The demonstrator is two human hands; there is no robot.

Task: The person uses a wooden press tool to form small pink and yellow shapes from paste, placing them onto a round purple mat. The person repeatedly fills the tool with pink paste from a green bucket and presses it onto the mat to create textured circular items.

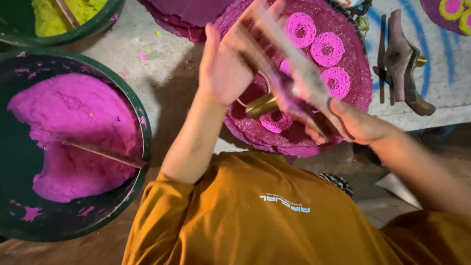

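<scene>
My right hand (354, 123) grips the lower end of a long flat stick (294, 64) smeared with pink paste. The stick is blurred and slants up to the left. My left hand (223, 66) is raised with its fingers straight, its palm laid against the stick's upper part. A small brass cylinder mould (262, 104) with a thin wire loop sits just below my left palm; what holds it I cannot tell. Under both hands lies a round pink disc (353, 59) bearing several bright pink paste rings (327, 49).
A green basin (140, 122) at left holds a mound of pink paste (73, 132) with a stick in it. Another green basin (93, 24) with yellow paste is at top left. Dark wooden tools (400, 61) lie at top right. More pink discs (181, 19) are stacked behind.
</scene>
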